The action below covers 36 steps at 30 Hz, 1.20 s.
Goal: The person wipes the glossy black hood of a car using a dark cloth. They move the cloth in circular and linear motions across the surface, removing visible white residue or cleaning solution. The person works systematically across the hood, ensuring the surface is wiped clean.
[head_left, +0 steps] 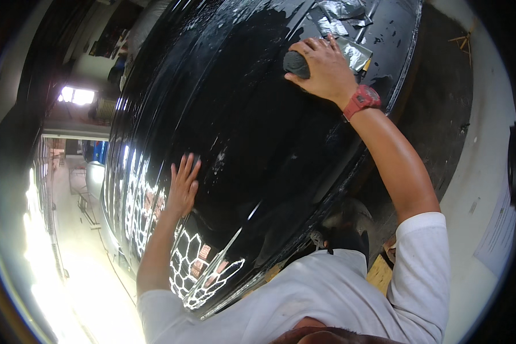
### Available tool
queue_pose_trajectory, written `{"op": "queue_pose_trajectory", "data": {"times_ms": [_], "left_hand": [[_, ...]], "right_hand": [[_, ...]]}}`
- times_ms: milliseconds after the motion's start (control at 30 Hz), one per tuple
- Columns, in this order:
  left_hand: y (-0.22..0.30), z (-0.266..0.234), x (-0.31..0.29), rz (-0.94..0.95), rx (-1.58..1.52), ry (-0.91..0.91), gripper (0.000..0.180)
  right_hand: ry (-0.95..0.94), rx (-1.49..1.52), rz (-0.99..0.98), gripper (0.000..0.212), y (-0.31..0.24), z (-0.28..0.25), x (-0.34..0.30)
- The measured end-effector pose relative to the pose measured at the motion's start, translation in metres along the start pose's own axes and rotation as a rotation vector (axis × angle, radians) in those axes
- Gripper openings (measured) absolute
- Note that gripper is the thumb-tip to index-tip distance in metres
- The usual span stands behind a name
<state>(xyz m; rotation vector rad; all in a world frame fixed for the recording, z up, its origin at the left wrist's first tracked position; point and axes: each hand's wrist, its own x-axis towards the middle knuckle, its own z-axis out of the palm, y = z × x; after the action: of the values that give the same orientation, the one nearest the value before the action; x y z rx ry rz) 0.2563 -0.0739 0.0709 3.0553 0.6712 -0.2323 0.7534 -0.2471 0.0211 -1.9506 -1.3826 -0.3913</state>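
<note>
A glossy black car body panel (pixel 241 109), wet and streaked in places, fills the middle of the view. My right hand (pixel 329 69) curls round a dark grey, rounded pad (pixel 296 65) and presses it to the panel toward the far right. The exact kind of pad is hard to make out. Lower and to the left, my left hand (pixel 183 186) lies on the panel with its fingers stretched out, holding nothing that I can see. Just beyond my right hand, crumpled silver tape or foil pieces (pixel 333 26) stick to the surface.
Along the right runs the panel's edge (pixel 404 69), with dark floor (pixel 438 97) beyond it and a pale wall (pixel 487 155). Bright hexagonal lamp reflections (pixel 212 275) shine on the near left bodywork. A lit workshop floor (pixel 97 269) stretches out at left.
</note>
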Motion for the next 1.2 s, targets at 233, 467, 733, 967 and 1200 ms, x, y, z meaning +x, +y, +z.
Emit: {"op": "queue_pose_trajectory", "data": {"times_ms": [233,467,733,967,1200], "left_hand": [[0.07,-0.022,0.265,0.261,-0.087,0.125,0.057],[0.069,-0.015,0.306,0.299,-0.065,0.27,0.053],[0.01,0.003,0.066,-0.045,-0.151,0.065,0.059],[0.082,-0.033,0.392,0.241,0.092,0.282,0.057],[0.061,-0.013,0.236,0.187,-0.209,0.145,0.06]], "right_hand": [[-0.029,-0.036,0.023,0.06,0.007,-0.005,-0.005],[-0.026,-0.024,-0.023,0.06,0.002,-0.004,-0.001],[-0.003,0.028,0.022,0.057,-0.002,0.001,-0.001],[-0.023,0.072,-0.021,0.057,-0.017,-0.003,0.007],[-0.053,0.017,0.046,0.057,0.011,-0.015,-0.005]]}}
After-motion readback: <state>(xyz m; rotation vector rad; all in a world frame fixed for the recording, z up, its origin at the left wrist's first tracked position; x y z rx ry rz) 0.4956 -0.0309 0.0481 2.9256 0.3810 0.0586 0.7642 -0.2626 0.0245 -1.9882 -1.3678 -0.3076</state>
